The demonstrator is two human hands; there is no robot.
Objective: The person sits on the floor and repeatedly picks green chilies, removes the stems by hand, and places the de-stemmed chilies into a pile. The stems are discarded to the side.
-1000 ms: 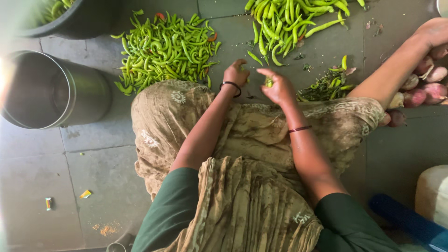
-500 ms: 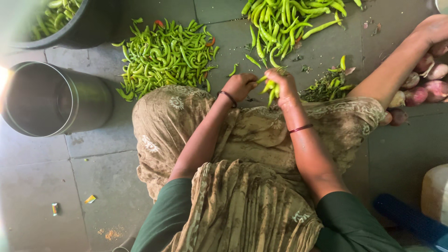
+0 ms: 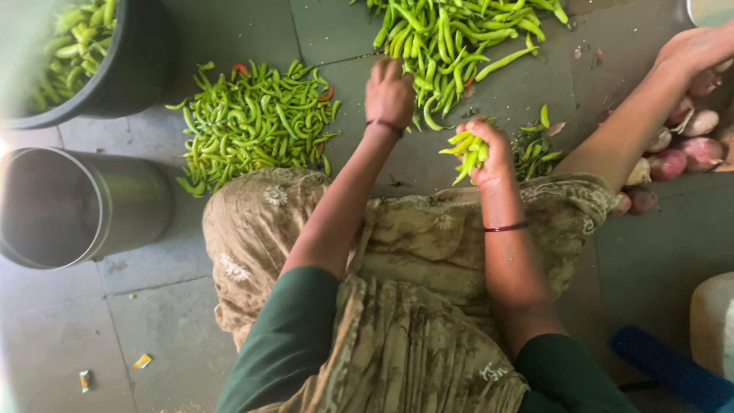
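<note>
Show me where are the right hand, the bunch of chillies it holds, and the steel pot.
right hand [image 3: 493,157], head view, back of the hand.
bunch of chillies [image 3: 466,149], head view, middle of the green pods.
steel pot [image 3: 134,203], head view, outer side wall.

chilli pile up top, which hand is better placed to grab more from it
Left. The left hand is open and stretched out to the edge of the top pile of green chillies, fingers almost on it. The right hand sits nearer the lap, already closed round a bunch of chillies.
</note>
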